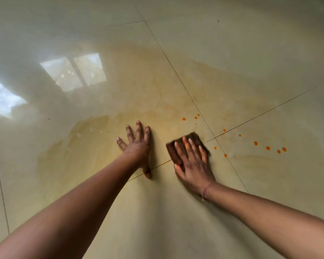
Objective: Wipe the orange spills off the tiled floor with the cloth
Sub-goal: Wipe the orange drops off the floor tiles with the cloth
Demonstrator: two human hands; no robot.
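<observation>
Looking down from the head camera, we see the brown cloth (187,144), folded and blurred, pinned flat under our right hand (192,161), fingers spread over it, beside a tile joint. Our left hand (137,146) lies splayed and empty on the floor. Orange droplets (267,148) dot the glossy beige tiled floor (232,53), among yellowish smears (73,139) and window reflections (75,71).

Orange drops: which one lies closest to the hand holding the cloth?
The small drop just right of the cloth under the right hand, beside the grout line. The other drops sit farther off, up past the cloth or out to the right.
</observation>
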